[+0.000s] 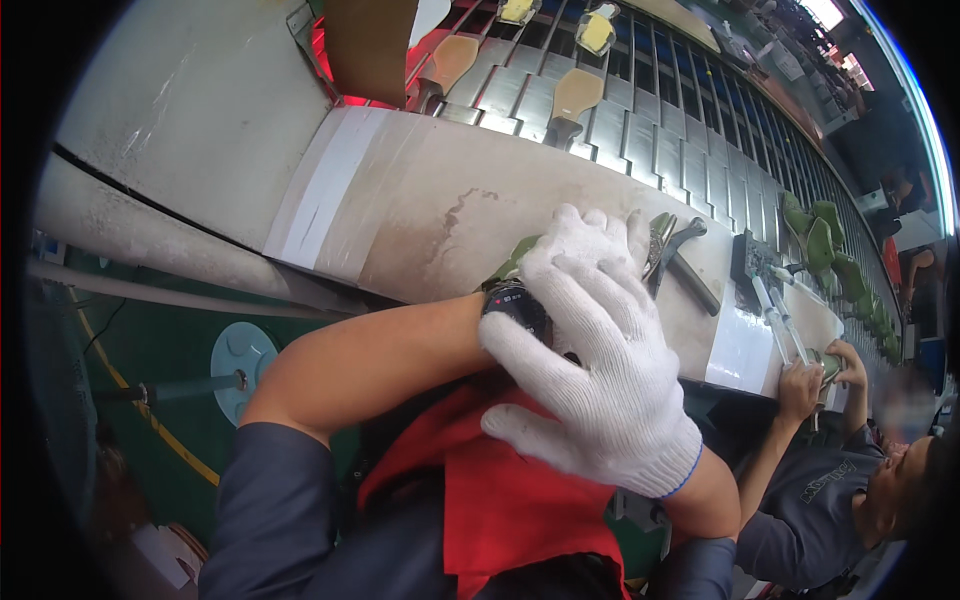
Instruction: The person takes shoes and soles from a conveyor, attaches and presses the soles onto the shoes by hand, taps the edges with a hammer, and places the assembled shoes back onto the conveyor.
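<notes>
Green shoe piece (514, 259) lies just beyond your watch (516, 304), its visible edge slanting away rightward, nearer your left hand (582, 232), whose grip I cannot tell, than your right hand (605, 385), fingers apart.

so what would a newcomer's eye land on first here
Probably the white-gloved right hand, spread large in mid-picture in front of the mostly hidden, gloved left hand, with a black watch on the left wrist. Next comes the bright red apron below the hands. Beyond the bench, toward the top, tan sole-shaped pieces stand out on the metal conveyor.
</notes>
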`<state>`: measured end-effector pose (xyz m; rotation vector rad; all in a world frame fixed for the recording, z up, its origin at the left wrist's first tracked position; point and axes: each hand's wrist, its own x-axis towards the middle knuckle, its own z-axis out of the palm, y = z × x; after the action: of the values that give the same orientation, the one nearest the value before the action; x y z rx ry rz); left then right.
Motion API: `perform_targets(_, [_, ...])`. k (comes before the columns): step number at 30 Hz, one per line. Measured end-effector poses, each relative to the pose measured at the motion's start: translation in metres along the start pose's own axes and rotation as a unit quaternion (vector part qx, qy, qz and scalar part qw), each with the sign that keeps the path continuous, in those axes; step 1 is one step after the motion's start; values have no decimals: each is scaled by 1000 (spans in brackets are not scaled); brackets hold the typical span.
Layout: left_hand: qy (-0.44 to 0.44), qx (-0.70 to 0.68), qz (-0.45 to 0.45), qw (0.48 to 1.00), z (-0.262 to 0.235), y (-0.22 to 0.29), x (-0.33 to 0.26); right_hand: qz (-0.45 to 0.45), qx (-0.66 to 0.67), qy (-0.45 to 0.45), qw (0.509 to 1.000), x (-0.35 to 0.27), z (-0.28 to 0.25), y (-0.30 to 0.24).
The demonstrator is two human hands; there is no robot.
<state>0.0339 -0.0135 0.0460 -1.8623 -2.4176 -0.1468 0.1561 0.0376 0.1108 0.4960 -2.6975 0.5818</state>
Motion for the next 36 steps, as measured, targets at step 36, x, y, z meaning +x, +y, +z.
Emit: perform_targets(36, [166, -661, -38, 731, -51, -85, -26, 294, -218, 171, 915, -98, 48, 145])
